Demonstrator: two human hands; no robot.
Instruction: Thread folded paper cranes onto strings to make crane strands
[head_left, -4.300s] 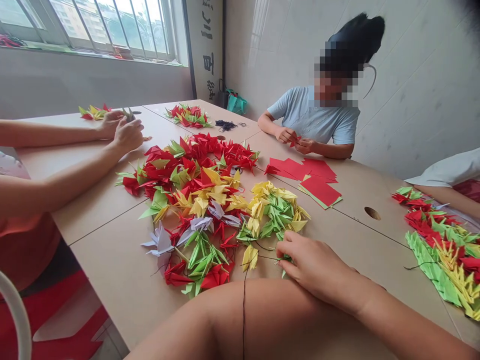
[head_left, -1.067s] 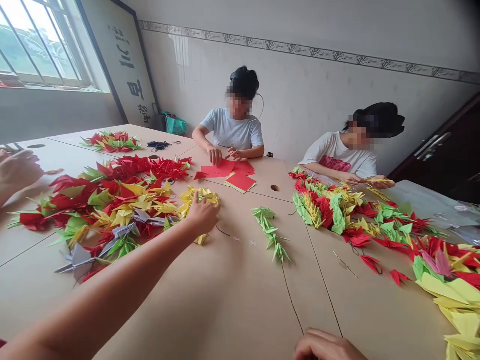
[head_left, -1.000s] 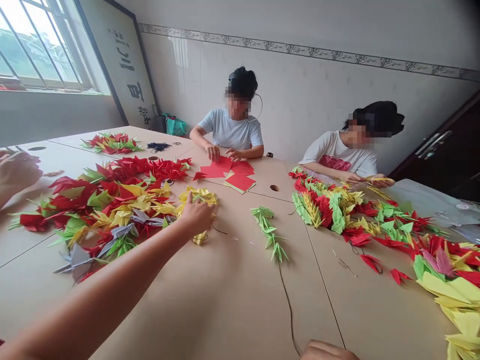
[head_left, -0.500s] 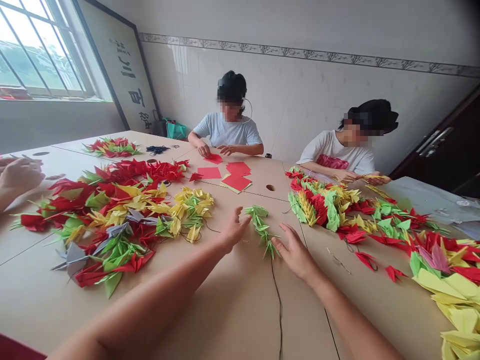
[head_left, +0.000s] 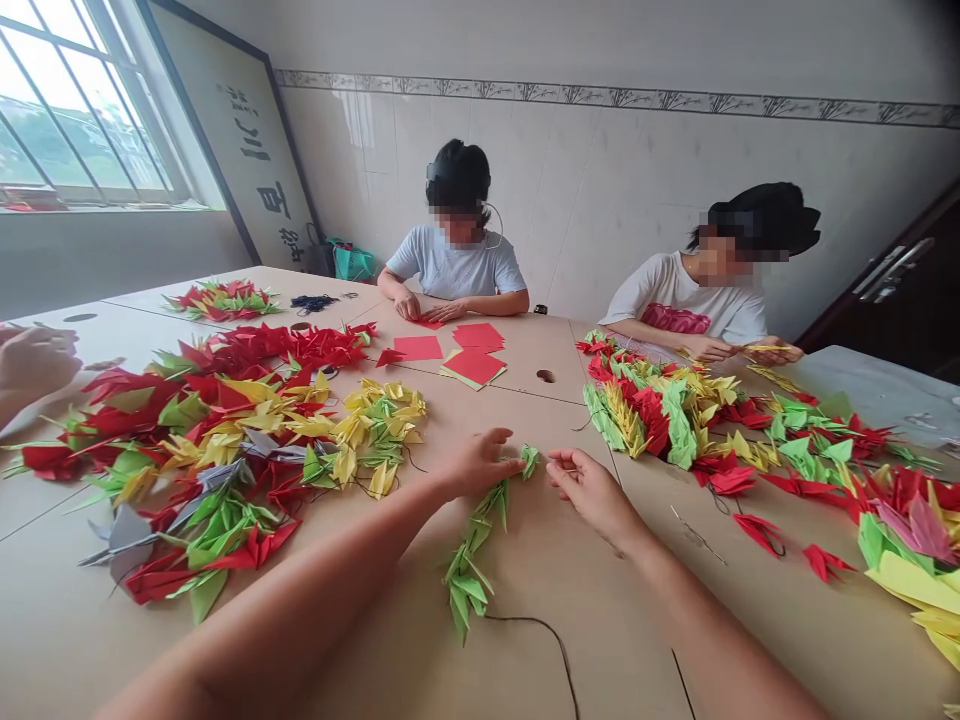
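A strand of green folded-paper cranes (head_left: pixel 471 560) lies on the table before me, with a dark cord (head_left: pixel 551 632) trailing from its near end toward me. My left hand (head_left: pixel 480 464) is over the strand near its far end, thumb and fingers closed about it; the palm hides part of the green paper. Just right of the far tip is my right hand (head_left: pixel 589 490), its thumb and fingertips drawn together. Whatever is between those fingertips is too small to make out.
Heaped crane strands (head_left: pixel 247 420) cover the left side, and more strands (head_left: pixel 660 410) lie at right. Red paper squares (head_left: pixel 476 365) lie ahead. A thin metal piece (head_left: pixel 697 535) and loose red cranes (head_left: pixel 825 562) are at right. Two people sit opposite; another person's hand (head_left: pixel 37 362) shows at left.
The green strand's near end has swung left and toward me, its cord with it. My left hand has closed on the far part; my right hand has moved up toward the far tip, fingers drawn in.
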